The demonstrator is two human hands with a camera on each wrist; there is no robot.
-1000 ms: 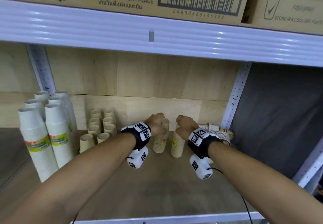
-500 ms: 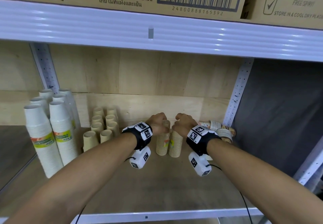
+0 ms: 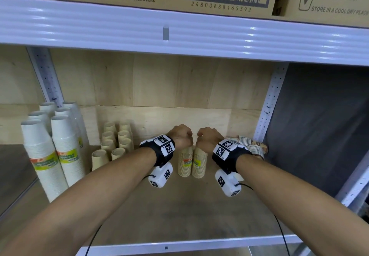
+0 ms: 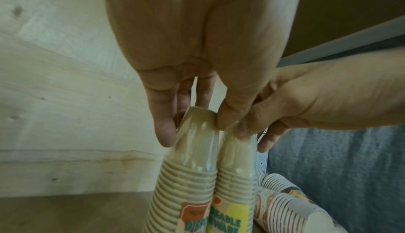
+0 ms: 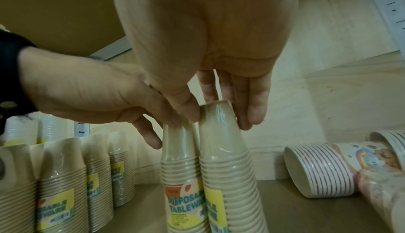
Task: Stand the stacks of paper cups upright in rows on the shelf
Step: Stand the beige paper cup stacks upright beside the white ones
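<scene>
Two plastic-wrapped stacks of tan paper cups stand side by side, touching, mid-shelf, bottoms up. My left hand (image 3: pixel 184 142) pinches the top of the left stack (image 3: pixel 185 164) between thumb and fingers; the left wrist view shows this grip, left hand (image 4: pixel 195 127) on the left stack (image 4: pixel 186 184). My right hand (image 3: pixel 203 142) pinches the top of the right stack (image 3: pixel 199 165) the same way, seen close as the right hand (image 5: pixel 219 119) on the right stack (image 5: pixel 228 176). The two hands almost touch each other.
Tall white cup stacks (image 3: pixel 52 152) stand far left, with rows of tan stacks (image 3: pixel 113 142) beside them. Patterned cup stacks (image 3: pixel 253 148) lie on their sides at the right by the shelf post (image 3: pixel 267 104). The upper shelf (image 3: pixel 179 32) hangs low overhead.
The two held stacks have come closer together and now stand touching. Both hands have closed in with them.
</scene>
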